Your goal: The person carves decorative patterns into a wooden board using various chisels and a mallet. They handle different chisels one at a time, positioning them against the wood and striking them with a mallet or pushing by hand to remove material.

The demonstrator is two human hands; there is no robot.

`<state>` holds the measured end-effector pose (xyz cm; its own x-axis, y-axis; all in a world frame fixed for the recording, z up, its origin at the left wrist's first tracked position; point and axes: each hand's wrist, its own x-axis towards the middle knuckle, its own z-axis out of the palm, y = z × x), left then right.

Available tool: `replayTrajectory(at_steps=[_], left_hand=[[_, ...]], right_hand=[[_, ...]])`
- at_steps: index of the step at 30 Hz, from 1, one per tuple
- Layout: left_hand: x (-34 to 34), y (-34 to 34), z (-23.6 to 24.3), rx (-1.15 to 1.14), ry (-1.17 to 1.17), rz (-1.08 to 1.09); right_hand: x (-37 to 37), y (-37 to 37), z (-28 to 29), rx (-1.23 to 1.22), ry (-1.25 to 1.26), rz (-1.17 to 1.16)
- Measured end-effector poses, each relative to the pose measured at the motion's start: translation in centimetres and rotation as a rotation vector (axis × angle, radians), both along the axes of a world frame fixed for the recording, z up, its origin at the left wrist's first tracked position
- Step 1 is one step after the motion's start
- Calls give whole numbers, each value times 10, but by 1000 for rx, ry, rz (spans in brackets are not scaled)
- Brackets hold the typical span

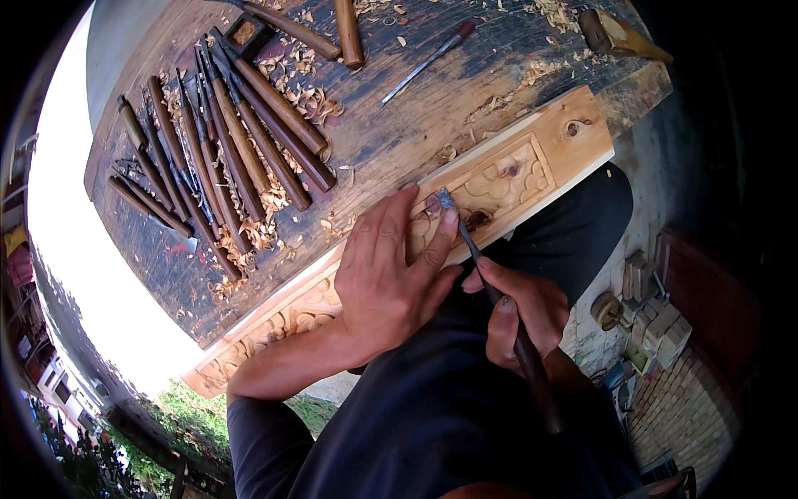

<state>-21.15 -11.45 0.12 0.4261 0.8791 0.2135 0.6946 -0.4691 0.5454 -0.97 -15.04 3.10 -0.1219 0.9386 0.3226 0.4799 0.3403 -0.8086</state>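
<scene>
1. Your left hand (386, 266) lies palm down across the carved board (503, 179), fingers spread rather than closed on anything; one fingertip reaches the metal blade and appears to touch it.
2. Your right hand (528, 308) is clamped around the dark handle of the chisel (527, 353), thumb and fingers wrapped near the metal shank; your two hands are apart, with the shank running up between them.
3. The chisel's blade sits on the board's carved face, near a dark knot (478, 220); the handle slopes back toward your body.
4. The carved board lies aslant along the near edge of the desk (382, 141), from lower left to upper right; leafy relief shows on both sides of your left hand, and the right end is plain wood with another knot.
5. At the left of the desk, a row of carving tools (241, 137) with wooden handles lies among curled shavings (312, 104); at this size you cannot tell whether the handles carry writing.
6. Farther back lie a small dark block (256, 41) with a square recess and more wooden handles (349, 33); a slim tool (424, 66) with a dark red end lies to their right; a rounded wooden piece (623, 37) sits at the far right corner.
</scene>
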Motion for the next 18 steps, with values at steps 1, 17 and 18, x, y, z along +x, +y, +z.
replayTrajectory(at_steps=[1, 17, 18], left_hand=[[1, -1, 0, -7, 0, -1], [-1, 1, -5, 85, -47, -22], [-1, 1, -5, 84, -46, -25]], right_hand=[[3, -2, -1, -23, 5, -5], [20, 0, 6, -45, 7, 95], [20, 0, 7, -79, 12, 95]])
